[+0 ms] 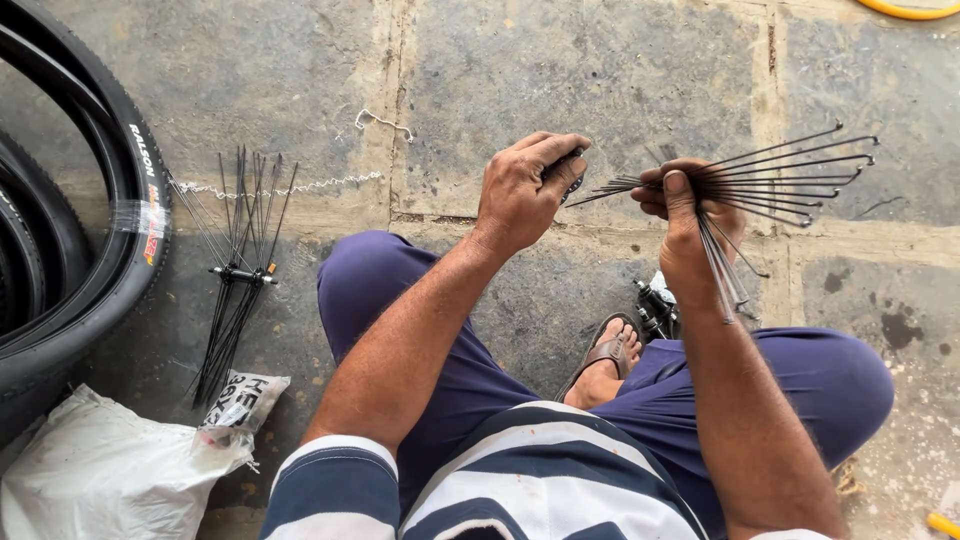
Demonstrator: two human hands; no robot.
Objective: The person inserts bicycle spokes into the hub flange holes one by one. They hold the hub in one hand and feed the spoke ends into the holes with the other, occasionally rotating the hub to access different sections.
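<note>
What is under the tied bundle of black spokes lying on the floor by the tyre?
Bare stone floor under the tied spoke bundle; its lower tips meet a printed packet. Anything beneath stays covered.

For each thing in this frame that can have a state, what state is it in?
Left hand: closed in a grip on a small dark part at the spoke tips.
Right hand: closed around fanned spokes.
Fanned spokes: loose, spread out, held above the floor.
Bundled spokes: tied at the middle, lying on the floor.
Tyre: off any wheel, on the floor.
White bag: crumpled, tied shut.
</note>
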